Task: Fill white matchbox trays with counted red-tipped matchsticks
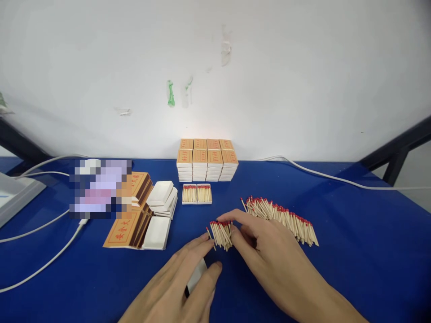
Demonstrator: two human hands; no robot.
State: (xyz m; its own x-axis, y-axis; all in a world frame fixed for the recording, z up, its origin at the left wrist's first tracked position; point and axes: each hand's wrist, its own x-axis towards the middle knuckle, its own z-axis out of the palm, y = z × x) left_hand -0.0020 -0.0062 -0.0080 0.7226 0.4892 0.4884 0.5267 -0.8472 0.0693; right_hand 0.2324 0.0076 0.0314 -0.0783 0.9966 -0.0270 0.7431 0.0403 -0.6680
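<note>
we have a small bunch of matches on the blue table, between our hands, red heads toward twelve o'clock. at four o'clock from it, our right hand has a narrow curl: the index finger reaches over the heads and the thumb lies at the bunch's right edge, though we cannot tell whether they pinch. at half past seven, our left hand has its fingertips at the left edge, thumb spread apart; a pale object shows beneath it, mostly covered, and we cannot tell if it is held.

we judge the sticks light, stiff, easily snapped and apt to roll out of line; we would take them low on the bare wood, pressing from both sides, sparing the heads.

a longer row of matches lies at half past two. two match-filled trays sit side by side at eleven, with stacked matchboxes beyond, near twelve. white trays are piled toward half past nine, beside orange sleeves at nine.
</note>
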